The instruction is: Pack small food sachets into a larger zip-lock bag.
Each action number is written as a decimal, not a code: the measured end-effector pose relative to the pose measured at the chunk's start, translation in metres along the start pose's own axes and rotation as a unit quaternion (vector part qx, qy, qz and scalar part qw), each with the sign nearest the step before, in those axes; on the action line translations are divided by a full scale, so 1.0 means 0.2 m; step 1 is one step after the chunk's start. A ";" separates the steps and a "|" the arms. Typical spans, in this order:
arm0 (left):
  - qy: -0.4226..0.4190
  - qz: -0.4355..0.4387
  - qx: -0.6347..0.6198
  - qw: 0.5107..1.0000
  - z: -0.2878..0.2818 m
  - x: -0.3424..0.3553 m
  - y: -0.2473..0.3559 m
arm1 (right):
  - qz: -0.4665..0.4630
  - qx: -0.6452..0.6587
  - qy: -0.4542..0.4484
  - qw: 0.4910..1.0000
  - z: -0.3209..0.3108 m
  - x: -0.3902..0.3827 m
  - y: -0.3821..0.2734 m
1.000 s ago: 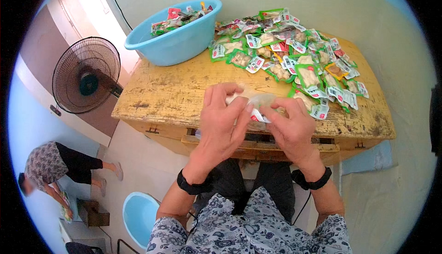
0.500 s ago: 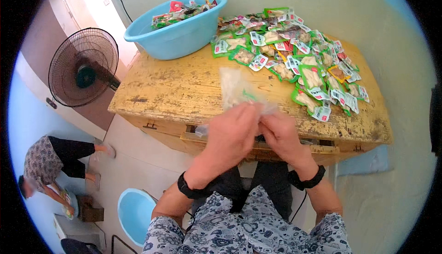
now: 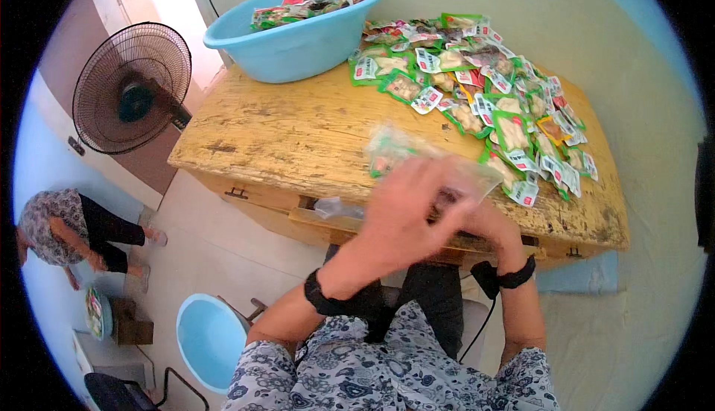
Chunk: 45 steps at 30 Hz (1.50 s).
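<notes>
My left hand (image 3: pixel 410 210), smeared by motion, reaches across a clear plastic bag (image 3: pixel 387 149) over the front of the worn yellow wooden cabinet (image 3: pixel 231 131); I cannot tell its grip. Behind it, my right hand (image 3: pixel 488 221) is at the bag's lower right, fingers mostly hidden. Something small and greenish shows through the bag. Just beyond lies a pile of small food packets (image 3: pixel 514 131) with green, white, red and yellow wrappers. An open drawer (image 3: pixel 309 221) with clear plastic in it is below my hands.
A blue tub (image 3: pixel 287 57) of packets stands at the back left. Left are a standing fan (image 3: pixel 132 83) and another person (image 3: pixel 56 221), bent over near a small basin of packets (image 3: pixel 97 310). On the floor are a blue tub (image 3: pixel 208 336) and a black chair (image 3: pixel 112 392).
My left hand has moved right across the bag, in front of my right hand, which has shifted right. The other person's arms have lifted from the small basin.
</notes>
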<state>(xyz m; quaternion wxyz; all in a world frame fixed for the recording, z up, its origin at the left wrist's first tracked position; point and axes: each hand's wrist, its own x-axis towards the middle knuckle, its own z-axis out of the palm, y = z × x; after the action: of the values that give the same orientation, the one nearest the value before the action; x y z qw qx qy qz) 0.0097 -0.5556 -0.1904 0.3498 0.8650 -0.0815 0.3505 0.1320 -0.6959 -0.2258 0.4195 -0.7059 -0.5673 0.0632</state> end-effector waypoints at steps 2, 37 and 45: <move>0.073 -0.026 0.056 0.995 -0.06 0.00 -0.10 | -0.026 0.007 0.030 0.999 0.00 0.03 0.08; 0.087 0.008 0.197 0.976 -0.27 0.10 -0.44 | -0.040 -0.225 0.024 0.973 0.05 0.09 0.09; -0.027 0.013 0.255 0.967 -0.32 0.03 -0.42 | -0.019 -0.243 0.046 0.969 0.07 0.10 0.08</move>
<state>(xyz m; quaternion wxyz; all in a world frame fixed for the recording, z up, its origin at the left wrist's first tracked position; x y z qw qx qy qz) 0.0115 -0.4503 -0.1994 0.1112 0.9334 -0.0103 0.3409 0.1429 -0.6712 -0.2365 0.2620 -0.7777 -0.5593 -0.1169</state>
